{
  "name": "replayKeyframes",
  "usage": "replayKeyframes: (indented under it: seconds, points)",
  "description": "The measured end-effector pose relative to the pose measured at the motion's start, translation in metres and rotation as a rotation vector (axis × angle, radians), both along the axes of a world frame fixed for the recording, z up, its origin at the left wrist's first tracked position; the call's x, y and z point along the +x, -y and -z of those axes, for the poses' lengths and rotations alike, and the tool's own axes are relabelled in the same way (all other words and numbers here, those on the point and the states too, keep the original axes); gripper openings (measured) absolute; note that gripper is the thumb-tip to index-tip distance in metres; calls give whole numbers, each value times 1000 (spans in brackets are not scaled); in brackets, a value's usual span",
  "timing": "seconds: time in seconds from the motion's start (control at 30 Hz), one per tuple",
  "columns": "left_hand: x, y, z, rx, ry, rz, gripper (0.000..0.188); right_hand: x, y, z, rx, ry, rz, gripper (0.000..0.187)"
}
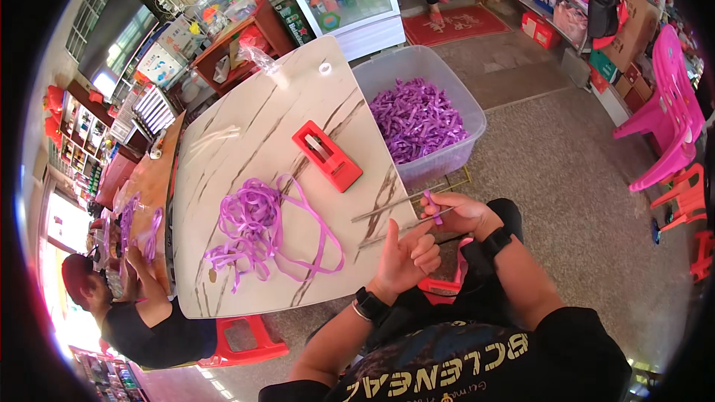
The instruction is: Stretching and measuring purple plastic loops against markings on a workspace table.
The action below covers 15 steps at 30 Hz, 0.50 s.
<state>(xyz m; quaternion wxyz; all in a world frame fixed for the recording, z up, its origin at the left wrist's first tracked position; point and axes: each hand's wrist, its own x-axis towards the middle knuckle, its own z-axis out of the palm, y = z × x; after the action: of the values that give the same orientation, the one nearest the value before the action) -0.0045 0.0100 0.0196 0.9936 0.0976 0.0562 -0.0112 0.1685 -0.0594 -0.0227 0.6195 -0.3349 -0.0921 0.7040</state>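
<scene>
While pinching narrow, glossy purple ribbon (430, 199) against slim, straight metal rods (380, 211) with the right hand (460, 212), holds the left hand (408, 257) half-curled, loosely spread, just left of that grip.

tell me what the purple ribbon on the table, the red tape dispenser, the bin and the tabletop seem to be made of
Purple ribbon: probably satin or thin plastic; it shines along its loose coils.
Tape dispenser: likely hard moulded plastic, with even red colour.
Bin: most likely plastic, its wall cloudy and see-through.
Tabletop: smooth and marble-veined; real stone or printed surface, I can't tell.
</scene>
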Motion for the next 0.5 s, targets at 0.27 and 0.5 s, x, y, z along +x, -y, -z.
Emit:
replayKeyframes:
  seconds: [0.27, 0.5]
  points:
    - [-1, -3, -8, 160, -76, 114, 61, 39, 44, -1, 105, -51, 54, 20]
    - [19, -22, -65, 1341, -98, 86, 43, 0, 65, -60, 155, 309, -34, 29]
